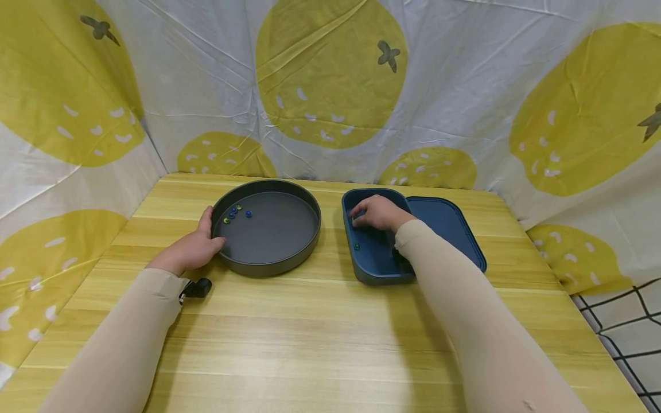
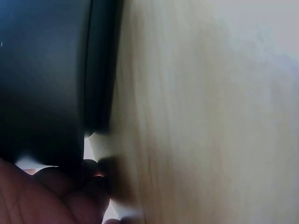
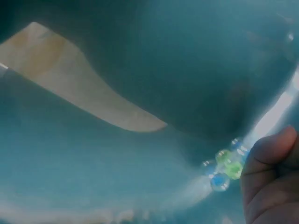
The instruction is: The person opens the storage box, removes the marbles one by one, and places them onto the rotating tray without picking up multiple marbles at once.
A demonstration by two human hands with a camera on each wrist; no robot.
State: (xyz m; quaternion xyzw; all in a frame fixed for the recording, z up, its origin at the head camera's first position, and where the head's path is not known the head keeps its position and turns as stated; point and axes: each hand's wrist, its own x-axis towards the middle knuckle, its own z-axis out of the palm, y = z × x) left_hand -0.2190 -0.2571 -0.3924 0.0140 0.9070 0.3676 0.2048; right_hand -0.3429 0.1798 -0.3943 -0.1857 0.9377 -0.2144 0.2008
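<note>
A dark grey round pan [image 1: 268,241] stands on the left half of the table, with several blue and yellow-green marbles [image 1: 232,213] inside near its left wall. My left hand [image 1: 191,245] holds the pan's left side, thumb at the rim and fingers along the outer wall. In the left wrist view, curled fingers [image 2: 84,200] show beside the dark wall. My right hand [image 1: 379,213] reaches into a blue rectangular container [image 1: 374,275], fingertips low by its left wall. Several blue and green marbles [image 3: 219,181] cluster by the thumb; whether one is pinched is hidden.
A lone green marble [image 1: 357,246] lies in the container, nearer its front. A flat blue lid [image 1: 444,223] lies right of the container, partly behind my right arm. Patterned cloth [image 1: 330,86] hangs behind the wooden table [image 1: 289,344]; a black wire grid [image 1: 627,332] stands at right.
</note>
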